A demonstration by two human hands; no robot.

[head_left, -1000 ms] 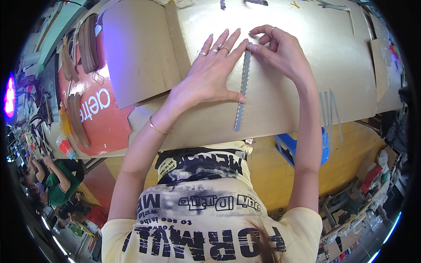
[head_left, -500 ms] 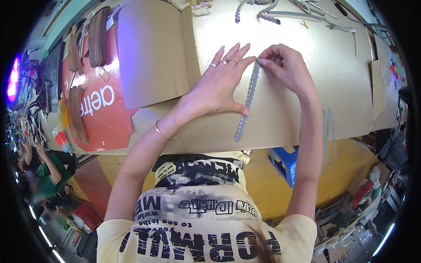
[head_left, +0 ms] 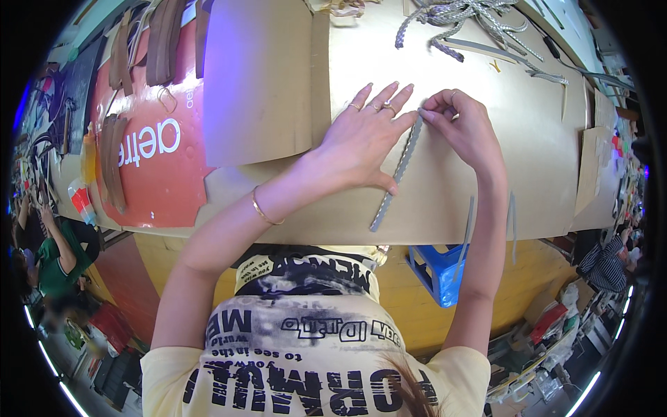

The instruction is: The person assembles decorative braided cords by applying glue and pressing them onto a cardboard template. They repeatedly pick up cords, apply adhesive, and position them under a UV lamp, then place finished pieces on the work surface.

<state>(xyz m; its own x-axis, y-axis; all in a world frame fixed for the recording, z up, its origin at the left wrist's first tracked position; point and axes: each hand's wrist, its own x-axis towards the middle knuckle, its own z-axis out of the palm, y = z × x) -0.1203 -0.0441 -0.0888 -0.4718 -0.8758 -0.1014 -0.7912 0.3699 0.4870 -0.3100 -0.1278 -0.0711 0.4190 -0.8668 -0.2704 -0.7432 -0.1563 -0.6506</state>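
A narrow grey strip (head_left: 406, 156) with a pale scalloped edge lies aslant on the tan-covered table (head_left: 542, 160). My left hand (head_left: 363, 142) rests beside it with fingers spread over the table. Its index finger reaches the strip's far end, and its thumb presses on the strip nearer to me. At that far end my right hand (head_left: 464, 132) is closed in a pinch, thumb and index finger together on the strip's tip. The fingertips cover the tip itself.
A curved tan sheet (head_left: 260, 83) and a red board (head_left: 156, 187) with brown straps (head_left: 112, 163) lie left. Braided grey cords (head_left: 479, 17) sit at the back right. Thin grey strips (head_left: 512, 215) lie near the front edge; a blue stool (head_left: 438, 278) stands below. Another person (head_left: 59, 260) is far left.
The view has shifted a little, so the table and hands sit slightly differently in the picture. Both hands keep the same hold on the strip.
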